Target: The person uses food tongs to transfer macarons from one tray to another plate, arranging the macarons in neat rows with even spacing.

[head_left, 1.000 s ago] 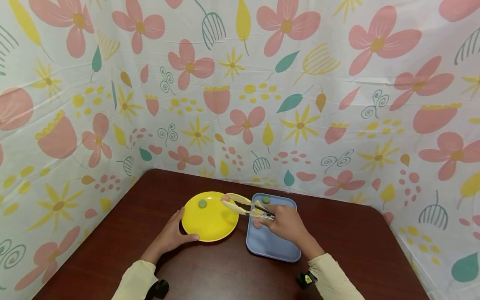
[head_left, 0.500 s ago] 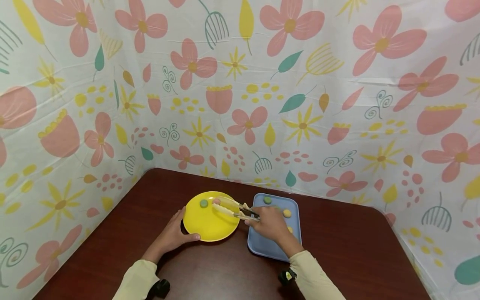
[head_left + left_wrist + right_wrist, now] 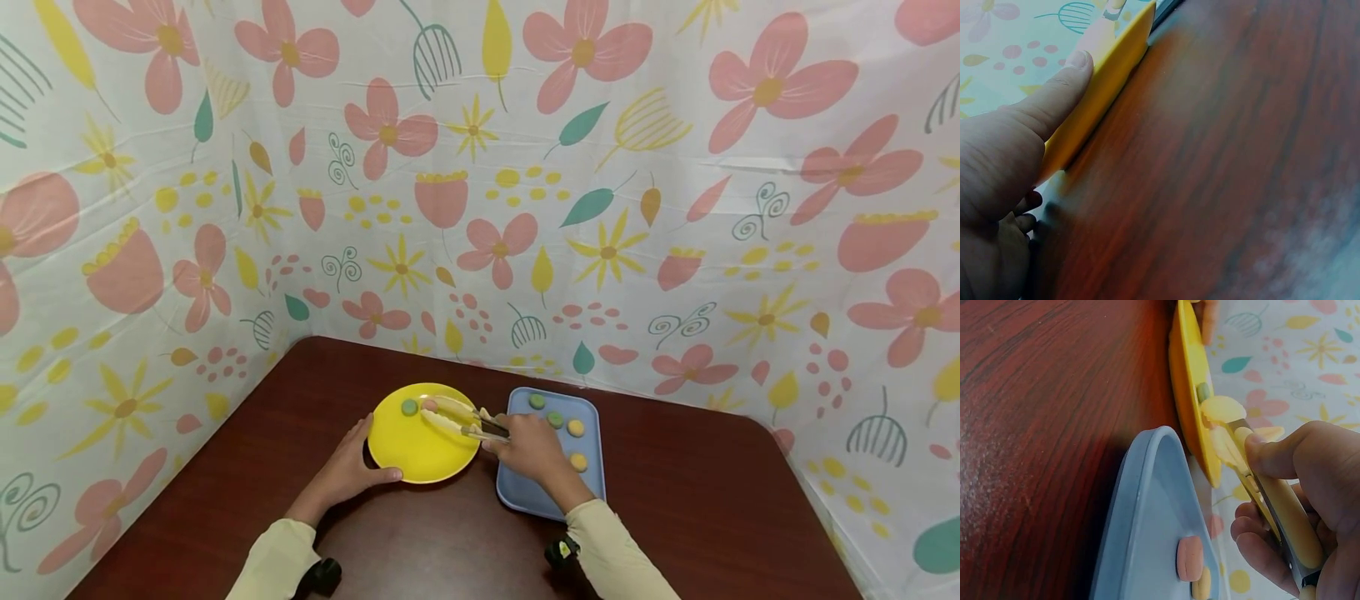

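My left hand (image 3: 347, 468) grips the near-left rim of a round yellow plate (image 3: 412, 454), its thumb (image 3: 1063, 87) lying along the edge. In my right hand (image 3: 528, 448) is a pair of tongs (image 3: 1275, 494) with metal arms and cream tips, held out over the plate. A small pink disc (image 3: 431, 405) shows at the tong tips, low over the plate's far half. Just left of it lies a green disc (image 3: 409, 407) on the plate. The right hand itself is above the left side of a blue tray (image 3: 525, 496).
On the tray lie two green discs (image 3: 554, 419) and two yellow discs (image 3: 577, 462); a pink disc (image 3: 1190, 557) there is hidden by my hand in the head view. The dark wooden table (image 3: 420, 542) ends at a flower-patterned cloth (image 3: 480, 167).
My right hand has moved left off part of the tray, bringing the tongs and pink disc from the plate's far right edge to beside the green disc. My left hand keeps its hold.
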### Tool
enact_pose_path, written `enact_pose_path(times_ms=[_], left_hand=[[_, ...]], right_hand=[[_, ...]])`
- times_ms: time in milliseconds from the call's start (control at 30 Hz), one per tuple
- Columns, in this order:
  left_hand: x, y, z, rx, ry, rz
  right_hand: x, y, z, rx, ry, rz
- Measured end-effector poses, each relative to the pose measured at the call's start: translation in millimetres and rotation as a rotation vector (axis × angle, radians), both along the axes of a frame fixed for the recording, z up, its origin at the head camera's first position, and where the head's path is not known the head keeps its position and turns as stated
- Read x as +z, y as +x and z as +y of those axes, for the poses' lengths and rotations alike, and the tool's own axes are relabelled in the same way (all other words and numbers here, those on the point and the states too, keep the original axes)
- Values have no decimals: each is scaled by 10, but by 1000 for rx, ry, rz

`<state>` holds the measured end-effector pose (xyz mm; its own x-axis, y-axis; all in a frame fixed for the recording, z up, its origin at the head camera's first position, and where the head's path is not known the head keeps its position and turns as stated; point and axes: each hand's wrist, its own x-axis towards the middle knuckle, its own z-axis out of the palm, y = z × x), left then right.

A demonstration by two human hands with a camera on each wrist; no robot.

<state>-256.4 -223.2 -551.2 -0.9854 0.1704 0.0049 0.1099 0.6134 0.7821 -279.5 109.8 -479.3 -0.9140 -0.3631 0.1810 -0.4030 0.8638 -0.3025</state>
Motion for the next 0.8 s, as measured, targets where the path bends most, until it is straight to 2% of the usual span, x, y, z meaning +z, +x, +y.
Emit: enact_pose_path(times_ms=[267,367,600,800], left_hand=[[7,-6,16,-5,2,-11],[10,-16,22,-12,-2,-5],[17,-11,8,-14,7,13],[10,2,1,-3,3,-3]], right_hand=[[72,53,76,-17,-40,-60],[145,114,181,-28,-58,-46],[379,329,537,-72,-92,-9],[462,558,920,-120,-69,25]])
